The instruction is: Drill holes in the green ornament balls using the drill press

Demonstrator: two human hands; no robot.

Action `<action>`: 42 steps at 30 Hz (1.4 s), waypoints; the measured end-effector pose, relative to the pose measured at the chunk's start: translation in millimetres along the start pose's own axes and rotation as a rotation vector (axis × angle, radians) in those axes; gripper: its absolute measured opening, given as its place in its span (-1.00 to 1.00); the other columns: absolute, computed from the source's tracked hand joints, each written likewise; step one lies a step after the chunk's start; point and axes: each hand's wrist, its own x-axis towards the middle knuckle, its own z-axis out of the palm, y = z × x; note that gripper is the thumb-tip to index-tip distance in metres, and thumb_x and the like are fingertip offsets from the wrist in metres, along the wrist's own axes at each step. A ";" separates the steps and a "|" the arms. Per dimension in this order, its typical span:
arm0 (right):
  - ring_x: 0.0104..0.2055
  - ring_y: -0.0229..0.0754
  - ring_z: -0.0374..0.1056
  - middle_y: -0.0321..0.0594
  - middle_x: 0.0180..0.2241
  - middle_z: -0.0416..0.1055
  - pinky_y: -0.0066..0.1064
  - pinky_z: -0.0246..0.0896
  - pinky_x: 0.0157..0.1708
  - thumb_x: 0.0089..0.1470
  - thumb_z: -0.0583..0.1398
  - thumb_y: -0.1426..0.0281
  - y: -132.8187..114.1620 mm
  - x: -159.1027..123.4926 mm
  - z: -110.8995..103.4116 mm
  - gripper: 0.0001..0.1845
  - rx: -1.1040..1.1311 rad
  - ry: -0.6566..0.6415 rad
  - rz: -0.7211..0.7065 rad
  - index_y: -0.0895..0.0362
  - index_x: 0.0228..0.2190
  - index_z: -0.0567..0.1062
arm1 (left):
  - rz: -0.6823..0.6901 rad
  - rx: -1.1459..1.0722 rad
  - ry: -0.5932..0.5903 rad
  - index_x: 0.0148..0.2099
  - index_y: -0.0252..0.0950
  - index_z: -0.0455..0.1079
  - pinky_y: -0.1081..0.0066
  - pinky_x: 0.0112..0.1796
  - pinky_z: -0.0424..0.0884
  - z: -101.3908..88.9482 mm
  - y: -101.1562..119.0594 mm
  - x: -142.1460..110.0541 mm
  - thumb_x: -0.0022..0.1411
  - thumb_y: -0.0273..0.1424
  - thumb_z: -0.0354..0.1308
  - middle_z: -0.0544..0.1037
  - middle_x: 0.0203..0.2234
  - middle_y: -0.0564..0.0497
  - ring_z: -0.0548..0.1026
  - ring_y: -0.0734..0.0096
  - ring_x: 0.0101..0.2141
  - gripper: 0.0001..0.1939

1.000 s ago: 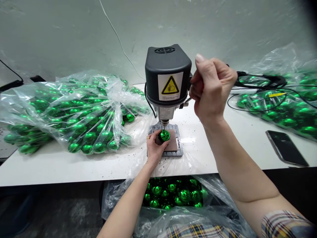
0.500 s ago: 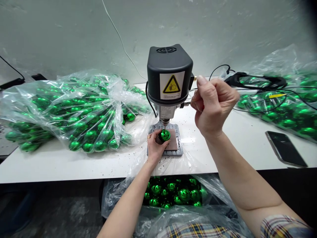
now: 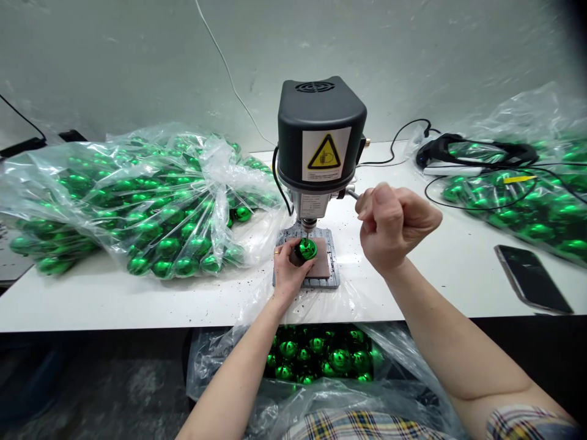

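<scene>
Far left: clear plastic bag packed with shiny green balls (image 3: 167, 247) on the white tabletop (image 3: 151, 305). Next, left hand (image 3: 288, 272), fingers and thumb grasping one glossy green ball (image 3: 308, 249) over a brown square pad (image 3: 323, 263) on the grey slotted metal base (image 3: 334, 276). Thin drill bit (image 3: 307, 234) at the ball's top; depth unclear. Risk: smooth, round shell could spin or skid if the pinch slackens, bringing fingertips to the bit. Black-hooded drill press (image 3: 321, 110) above. Right hand (image 3: 392, 226) clenched round the slim metal lever (image 3: 353, 194); too hard a pull might crack the shell. Far right: black phone (image 3: 532, 278), well apart.
</scene>
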 end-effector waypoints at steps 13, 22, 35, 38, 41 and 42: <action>-0.75 -0.38 0.00 -0.46 -0.77 0.07 -0.43 -0.11 -0.72 0.03 0.20 0.55 32.2 -17.8 -13.4 -0.66 0.015 -0.120 -0.368 0.10 -0.67 0.25 | 0.027 0.055 0.002 0.01 -0.16 0.52 0.08 0.07 0.34 -1.9 3.3 -2.3 -0.10 -0.47 0.49 0.55 -0.12 -0.08 0.44 0.06 -0.01 -0.44; -0.76 -0.38 0.04 -0.43 -0.78 0.13 -0.40 -0.09 -0.74 0.11 0.24 0.42 4.6 5.9 9.4 -0.57 -0.035 0.139 -0.032 0.09 -0.73 0.29 | 0.037 0.044 -0.019 0.03 -0.18 0.48 0.09 0.03 0.37 -0.1 -1.1 -2.6 -0.04 -0.42 0.47 0.58 -0.10 -0.09 0.48 0.07 -0.03 -0.46; -0.77 -0.46 -0.13 -0.45 -0.80 0.00 -0.45 -0.33 -0.78 0.09 0.23 0.41 -0.6 82.0 35.9 -0.55 0.042 0.136 0.579 0.10 -0.77 0.30 | -0.002 0.048 -0.029 -0.06 -0.27 0.39 0.19 -0.02 0.41 -8.1 -4.6 0.0 0.00 -0.28 0.45 0.56 -0.16 -0.10 0.52 0.16 -0.10 -0.52; -0.77 -0.46 -0.13 -0.45 -0.79 -0.01 -0.45 -0.37 -0.78 0.09 0.22 0.43 1.7 87.4 37.6 -0.54 0.060 0.135 0.609 0.11 -0.78 0.28 | -0.080 -0.088 0.026 -0.03 -0.27 0.38 0.22 -0.02 0.42 -10.7 2.0 -2.2 -0.02 -0.29 0.46 0.56 -0.14 -0.10 0.53 0.21 -0.09 -0.48; -0.77 -0.47 -0.14 -0.45 -0.78 -0.02 -0.46 -0.37 -0.78 0.08 0.24 0.43 3.6 88.8 37.7 -0.54 0.075 0.128 0.598 0.11 -0.78 0.28 | -0.243 -0.337 0.145 -0.02 -0.29 0.33 0.27 -0.08 0.45 -24.1 14.1 -2.9 -0.04 -0.23 0.46 0.56 -0.17 -0.08 0.54 0.29 -0.16 -0.42; -0.77 -0.47 -0.14 -0.46 -0.78 -0.02 -0.46 -0.35 -0.78 0.08 0.24 0.42 4.0 88.7 37.6 -0.54 0.075 0.121 0.591 0.11 -0.77 0.28 | -0.307 -0.416 0.161 -0.02 -0.30 0.32 0.28 -0.11 0.45 -30.7 19.7 -4.5 -0.03 -0.19 0.44 0.56 -0.19 -0.08 0.54 0.30 -0.19 -0.41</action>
